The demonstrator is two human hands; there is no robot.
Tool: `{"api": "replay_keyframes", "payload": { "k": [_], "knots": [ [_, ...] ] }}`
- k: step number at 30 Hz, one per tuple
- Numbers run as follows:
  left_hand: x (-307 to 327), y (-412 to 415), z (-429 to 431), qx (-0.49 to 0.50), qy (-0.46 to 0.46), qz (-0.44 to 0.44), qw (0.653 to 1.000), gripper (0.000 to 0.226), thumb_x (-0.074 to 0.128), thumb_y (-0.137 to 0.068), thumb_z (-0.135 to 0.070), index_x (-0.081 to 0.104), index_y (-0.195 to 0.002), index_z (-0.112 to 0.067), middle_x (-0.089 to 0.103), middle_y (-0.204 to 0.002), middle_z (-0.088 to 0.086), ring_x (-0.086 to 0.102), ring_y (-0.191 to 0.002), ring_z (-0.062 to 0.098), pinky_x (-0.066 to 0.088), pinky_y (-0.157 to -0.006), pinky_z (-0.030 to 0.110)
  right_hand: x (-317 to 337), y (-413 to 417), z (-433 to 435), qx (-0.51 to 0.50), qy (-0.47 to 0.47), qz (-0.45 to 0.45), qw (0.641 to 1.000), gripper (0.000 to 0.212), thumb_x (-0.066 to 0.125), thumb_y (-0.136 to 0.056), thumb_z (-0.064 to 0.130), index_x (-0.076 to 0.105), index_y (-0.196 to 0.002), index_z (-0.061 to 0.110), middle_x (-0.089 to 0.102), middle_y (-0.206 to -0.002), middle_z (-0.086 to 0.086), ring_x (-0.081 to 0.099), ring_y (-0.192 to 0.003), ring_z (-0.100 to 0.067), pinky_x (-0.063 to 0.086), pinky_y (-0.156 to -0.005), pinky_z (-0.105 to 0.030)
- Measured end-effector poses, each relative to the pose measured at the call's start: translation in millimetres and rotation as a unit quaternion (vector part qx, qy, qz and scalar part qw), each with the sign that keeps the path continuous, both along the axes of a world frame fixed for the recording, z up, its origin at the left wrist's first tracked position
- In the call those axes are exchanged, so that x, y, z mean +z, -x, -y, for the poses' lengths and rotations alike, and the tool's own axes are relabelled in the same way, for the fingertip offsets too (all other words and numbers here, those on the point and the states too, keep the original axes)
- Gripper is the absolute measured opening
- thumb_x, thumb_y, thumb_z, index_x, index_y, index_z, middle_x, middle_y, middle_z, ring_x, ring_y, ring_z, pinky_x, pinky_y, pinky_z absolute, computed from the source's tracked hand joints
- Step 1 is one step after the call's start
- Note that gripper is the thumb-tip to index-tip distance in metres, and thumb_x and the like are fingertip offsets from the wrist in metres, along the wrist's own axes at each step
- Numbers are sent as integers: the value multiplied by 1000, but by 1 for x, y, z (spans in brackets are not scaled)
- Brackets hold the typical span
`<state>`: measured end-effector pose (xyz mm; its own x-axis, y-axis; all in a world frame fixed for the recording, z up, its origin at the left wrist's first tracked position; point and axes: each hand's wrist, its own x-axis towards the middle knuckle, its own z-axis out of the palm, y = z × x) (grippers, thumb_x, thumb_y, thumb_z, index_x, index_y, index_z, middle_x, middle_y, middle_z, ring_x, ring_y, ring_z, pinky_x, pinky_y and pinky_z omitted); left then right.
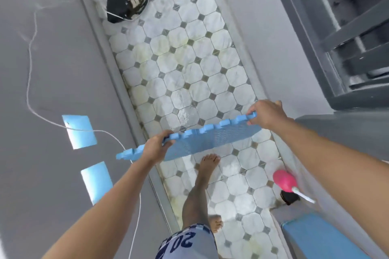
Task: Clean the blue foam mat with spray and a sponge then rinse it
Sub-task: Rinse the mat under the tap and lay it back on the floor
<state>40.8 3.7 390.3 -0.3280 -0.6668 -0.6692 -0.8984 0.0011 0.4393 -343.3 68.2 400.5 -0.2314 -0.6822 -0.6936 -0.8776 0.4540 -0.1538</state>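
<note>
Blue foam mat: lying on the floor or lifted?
Lifted: blue foam mat is held above the tiles, left hand and right hand on opposite edges.

Domestic wet area, probably a bathroom or wash corridor: octagonal white floor tiles (189,73) with grey insets, grey painted walls (52,69), barred window (347,27), bare feet (209,162).
</note>
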Motion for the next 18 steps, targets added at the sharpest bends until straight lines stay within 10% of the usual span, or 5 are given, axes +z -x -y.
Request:
{"api": "replay_keyframes", "payload": {
  "k": [12,18],
  "knots": [
    [-45,21,66,19,6,-27,999,28,60,-103,-24,62,-128,-10,63,-99,5,58,-96,31,35,-77,31,-40,15,103,71,-24,-57,996,38,76,-86,35,67,-122,28,64,-124,1,53,-121,-25,31,-96,-40],
    [-68,32,105,-59,76,106,990,55,61,-100,-43,50,-143,-10,58,-140,17,52,-132,37,34,-111,47,-74,-8,103,14,105,-51,993,57,63,-92,15,43,-145,17,35,-155,-10,29,-143,-31,33,-107,-48]
  ]
}}
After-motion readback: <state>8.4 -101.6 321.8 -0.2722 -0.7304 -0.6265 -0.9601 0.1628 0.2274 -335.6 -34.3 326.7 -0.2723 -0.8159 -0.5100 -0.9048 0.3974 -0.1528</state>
